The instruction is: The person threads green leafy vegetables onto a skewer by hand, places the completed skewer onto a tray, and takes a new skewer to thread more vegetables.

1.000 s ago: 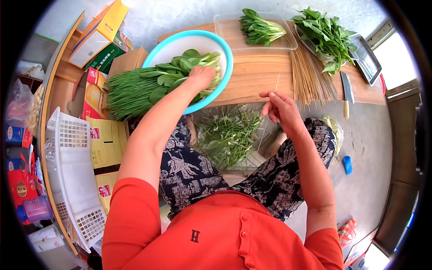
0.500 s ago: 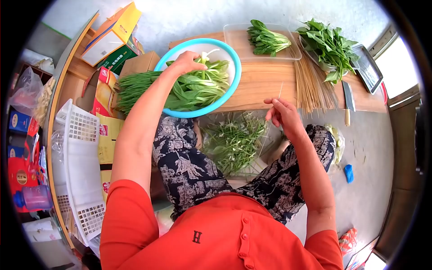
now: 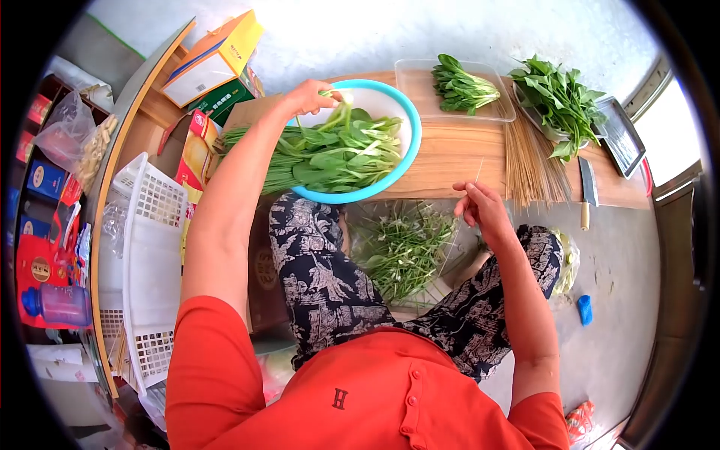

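Note:
My left hand (image 3: pixel 309 97) is closed on pale-stemmed leafy greens at the upper left rim of the blue-rimmed basin (image 3: pixel 413 142). More leafy greens (image 3: pixel 352 154) lie in the basin, stems to the right, beside long thin green stalks (image 3: pixel 279 166) at its left. My right hand (image 3: pixel 482 212), right of the basin and past the table's front edge, pinches a thin skewer (image 3: pixel 480 169) that points up. Loose skewers (image 3: pixel 529 169) lie on the table. A clear tray (image 3: pixel 409 94) behind holds a bundle of greens (image 3: pixel 461 86).
A knife (image 3: pixel 587 184) overhangs the table's front edge at the right, near a heap of leaves (image 3: pixel 559 105) and a dark tray (image 3: pixel 621 139). Below, cut greens (image 3: pixel 405 251) lie between my knees. White baskets (image 3: pixel 154 262) and boxes (image 3: pixel 217 64) stand at the left.
My left hand has moved from among the greens up to the basin's upper left, lifting some stems. The view has shifted, while my right hand keeps its pinch on the skewer.

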A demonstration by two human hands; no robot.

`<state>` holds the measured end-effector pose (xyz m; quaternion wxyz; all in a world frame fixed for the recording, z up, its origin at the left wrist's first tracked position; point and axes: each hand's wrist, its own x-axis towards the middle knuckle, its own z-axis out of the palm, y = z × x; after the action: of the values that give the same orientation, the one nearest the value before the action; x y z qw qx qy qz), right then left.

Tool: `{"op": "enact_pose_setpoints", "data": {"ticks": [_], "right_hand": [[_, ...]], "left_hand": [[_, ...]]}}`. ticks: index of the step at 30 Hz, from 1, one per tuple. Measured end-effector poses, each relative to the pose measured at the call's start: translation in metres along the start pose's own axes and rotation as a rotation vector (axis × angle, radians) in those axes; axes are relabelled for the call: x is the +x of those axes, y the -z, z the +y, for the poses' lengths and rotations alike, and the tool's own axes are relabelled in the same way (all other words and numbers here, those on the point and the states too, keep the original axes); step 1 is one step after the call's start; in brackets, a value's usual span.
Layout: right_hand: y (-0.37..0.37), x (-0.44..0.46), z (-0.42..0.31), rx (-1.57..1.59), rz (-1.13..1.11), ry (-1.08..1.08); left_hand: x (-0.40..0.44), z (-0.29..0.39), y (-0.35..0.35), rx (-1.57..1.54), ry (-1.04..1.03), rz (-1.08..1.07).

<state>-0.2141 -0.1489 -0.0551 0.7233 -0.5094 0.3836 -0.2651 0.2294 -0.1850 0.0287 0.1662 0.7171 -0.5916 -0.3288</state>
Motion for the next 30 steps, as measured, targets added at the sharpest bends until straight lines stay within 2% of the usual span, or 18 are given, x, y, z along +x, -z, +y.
{"op": "enact_pose_setpoints", "data": {"ticks": [3, 8, 10, 11, 14, 16, 17, 18, 20, 22, 24, 30], "right_hand": [[0.000, 0.001, 0.002, 0.012, -0.003, 0.003], [-0.001, -0.001, 0.000, -0.013, 0.004, -0.001], [-0.001, -0.002, 0.001, -0.001, -0.009, 0.004], [-0.001, -0.002, 0.001, -0.001, -0.008, 0.004], [0.000, -0.003, 0.002, -0.002, -0.006, 0.005], [0.000, -0.002, 0.002, -0.015, -0.008, 0.012], [0.000, -0.002, 0.001, -0.013, -0.009, 0.004], [0.000, -0.002, 0.000, -0.015, -0.006, 0.003], [0.001, -0.005, -0.002, -0.010, 0.005, -0.007], [0.000, -0.007, -0.005, -0.015, -0.010, -0.010], [-0.001, -0.006, -0.006, -0.025, -0.015, -0.014], [0.001, -0.005, -0.002, -0.016, -0.018, 0.003]], "left_hand": [[-0.024, 0.024, 0.002, -0.178, 0.026, 0.033], [-0.018, 0.013, 0.012, -0.099, 0.019, 0.121], [-0.014, 0.013, 0.011, -0.046, -0.051, 0.269], [-0.013, 0.012, 0.011, -0.046, -0.050, 0.268], [-0.013, 0.024, 0.001, 0.082, -0.030, 0.174], [-0.008, 0.015, -0.018, 0.287, -0.085, 0.020], [-0.011, 0.008, -0.033, 0.442, -0.232, 0.075], [-0.012, 0.003, -0.047, 0.440, -0.304, 0.014], [-0.028, 0.014, -0.073, 0.507, -0.309, -0.082], [-0.046, 0.014, -0.097, 0.706, -0.334, -0.095], [-0.051, -0.002, -0.113, 0.763, -0.399, -0.043], [-0.045, -0.019, -0.127, 0.868, -0.334, -0.044]]}}
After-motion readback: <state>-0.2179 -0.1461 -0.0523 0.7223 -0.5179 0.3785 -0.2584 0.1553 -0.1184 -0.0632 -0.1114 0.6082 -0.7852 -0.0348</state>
